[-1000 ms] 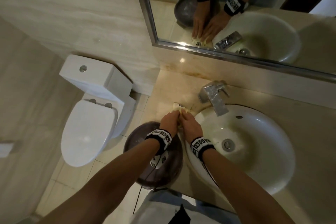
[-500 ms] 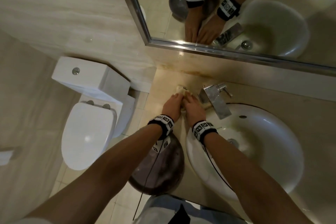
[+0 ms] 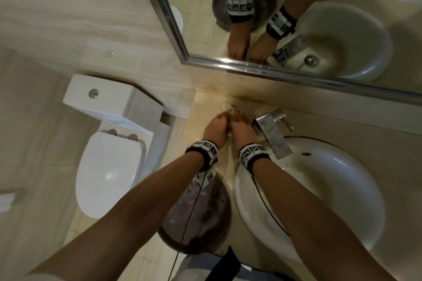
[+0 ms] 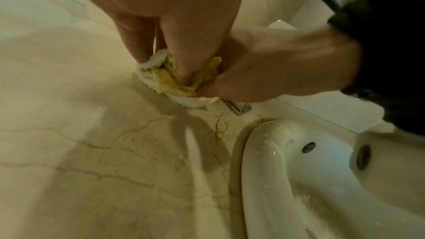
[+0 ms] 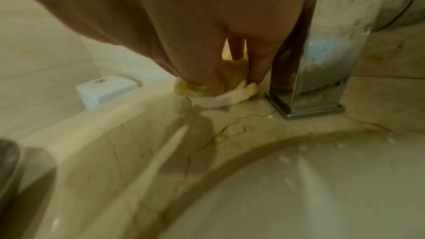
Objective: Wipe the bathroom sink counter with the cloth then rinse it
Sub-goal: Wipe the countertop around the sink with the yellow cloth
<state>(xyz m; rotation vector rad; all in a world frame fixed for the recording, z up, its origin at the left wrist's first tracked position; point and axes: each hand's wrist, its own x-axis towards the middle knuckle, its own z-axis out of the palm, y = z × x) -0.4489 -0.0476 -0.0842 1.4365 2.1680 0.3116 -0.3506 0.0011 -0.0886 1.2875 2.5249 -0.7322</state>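
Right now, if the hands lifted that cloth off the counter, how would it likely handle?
Probably floppy: the cloth is bunched into soft folds under the left hand and right hand. Likely damp and a bit heavy for its size, given the yellow-brown soiling. It should push across the counter without rolling.

Both arms reach forward, wrists banded. The left hand (image 3: pixel 215 129) and right hand (image 3: pixel 242 133) sit side by side, touching, fingers curled downward and gripping the cloth (image 4: pixel 165 79).
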